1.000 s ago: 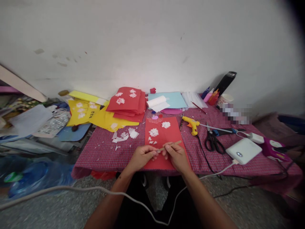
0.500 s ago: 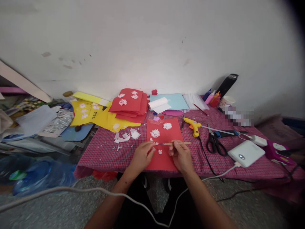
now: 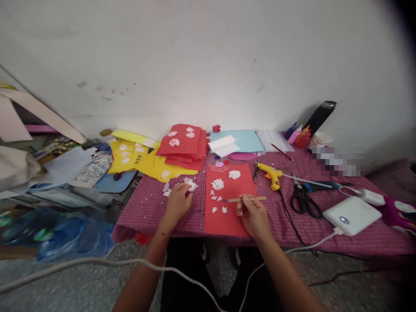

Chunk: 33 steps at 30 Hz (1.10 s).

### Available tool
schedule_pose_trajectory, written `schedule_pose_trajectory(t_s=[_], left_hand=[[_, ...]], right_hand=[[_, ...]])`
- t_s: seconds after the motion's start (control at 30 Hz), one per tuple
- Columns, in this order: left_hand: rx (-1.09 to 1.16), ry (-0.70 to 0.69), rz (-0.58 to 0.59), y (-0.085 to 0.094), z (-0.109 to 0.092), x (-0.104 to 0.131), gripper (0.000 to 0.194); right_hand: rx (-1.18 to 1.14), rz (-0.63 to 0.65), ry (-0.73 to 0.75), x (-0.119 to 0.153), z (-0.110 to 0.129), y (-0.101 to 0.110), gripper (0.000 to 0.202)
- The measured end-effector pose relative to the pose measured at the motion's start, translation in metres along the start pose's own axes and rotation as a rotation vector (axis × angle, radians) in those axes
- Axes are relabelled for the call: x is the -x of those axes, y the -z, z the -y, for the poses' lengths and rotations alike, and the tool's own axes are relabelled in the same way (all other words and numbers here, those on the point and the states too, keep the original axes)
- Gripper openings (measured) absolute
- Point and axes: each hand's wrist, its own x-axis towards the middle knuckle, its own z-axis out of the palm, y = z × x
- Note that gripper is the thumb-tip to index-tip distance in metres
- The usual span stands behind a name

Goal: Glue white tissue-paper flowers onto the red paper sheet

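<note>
A red sheet (image 3: 227, 223) lies in front of me, bearing two white paper flowers (image 3: 217, 184) and several small white scraps (image 3: 224, 209). Over its right part my right hand (image 3: 254, 213) grips a thin wooden brush (image 3: 234, 199), its dark tip pointing left above the sheet. My left hand (image 3: 178, 200) is left of the sheet, its fingertips at the torn white paper (image 3: 191, 185) on the checked cloth. Whether its fingers pinch a piece is too small to tell.
Red sheets (image 3: 182, 143) and yellow sheets (image 3: 156, 167) lie at the back left. To the right are a yellow glue gun (image 3: 272, 174), black scissors (image 3: 303, 200), a white power bank (image 3: 352, 214) and paint bottles (image 3: 303, 138). A white cable (image 3: 130, 261) crosses in front.
My left hand has moved left from the red sheet to the torn white paper. More small scraps are now visible on the sheet. The brush stays in my right hand. The view has shifted slightly.
</note>
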Motion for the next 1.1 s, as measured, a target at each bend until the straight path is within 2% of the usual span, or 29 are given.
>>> schedule_pose_trajectory(t_s=[0.13,0.47,0.63,0.83,0.93,1.0,1.1], left_hand=[[-0.032,0.015,0.059,-0.005,0.010,-0.003,0.023],[0.004,0.022,0.098,0.002,0.009,-0.010,0.024],[0.074,0.097,0.033,0.003,0.011,-0.012,0.022],[0.190,0.288,-0.092,0.011,0.006,-0.018,0.014],[0.375,0.387,-0.112,0.016,-0.003,-0.018,0.013],[0.627,0.456,-0.089,0.015,-0.014,-0.015,0.016],[1.037,0.583,0.013,0.006,-0.038,-0.004,0.022]], right_hand=[[0.018,-0.002,0.004,-0.001,-0.002,0.001,0.020],[0.050,-0.008,0.002,-0.001,-0.003,0.002,0.021],[0.053,-0.010,-0.003,0.000,-0.001,-0.001,0.022],[0.055,-0.001,0.008,0.001,0.000,-0.002,0.020],[0.040,0.002,0.002,0.001,0.001,-0.002,0.019],[0.029,0.018,-0.001,0.002,0.001,-0.001,0.019],[0.039,0.033,0.012,0.003,0.001,-0.001,0.019]])
